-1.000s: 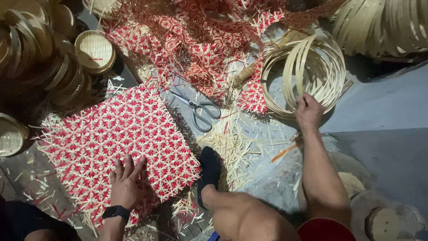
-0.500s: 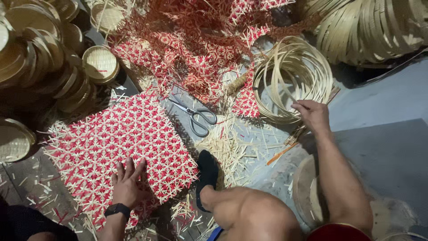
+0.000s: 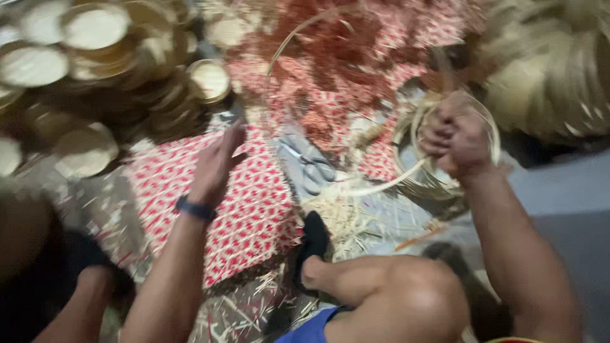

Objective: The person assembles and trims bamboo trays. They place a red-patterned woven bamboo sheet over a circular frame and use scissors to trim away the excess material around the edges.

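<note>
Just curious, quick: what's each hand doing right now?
Left hand: open, raised over the red woven mat, holding nothing.
Right hand: closed on a bamboo hoop.

The grey floor (image 3: 559,190) carries everything. At its centre lies a square red-and-white woven bamboo mat (image 3: 248,203). At ten to eleven o'clock are piles of round pale woven basket lids (image 3: 95,38). Grey metal scissors (image 3: 311,168) lie just right of the mat. At twelve, a heap of red woven pieces (image 3: 356,57). At two, coiled bamboo strip rings (image 3: 432,178). Straw-coloured offcuts (image 3: 343,219) are scattered at five o'clock.
</note>
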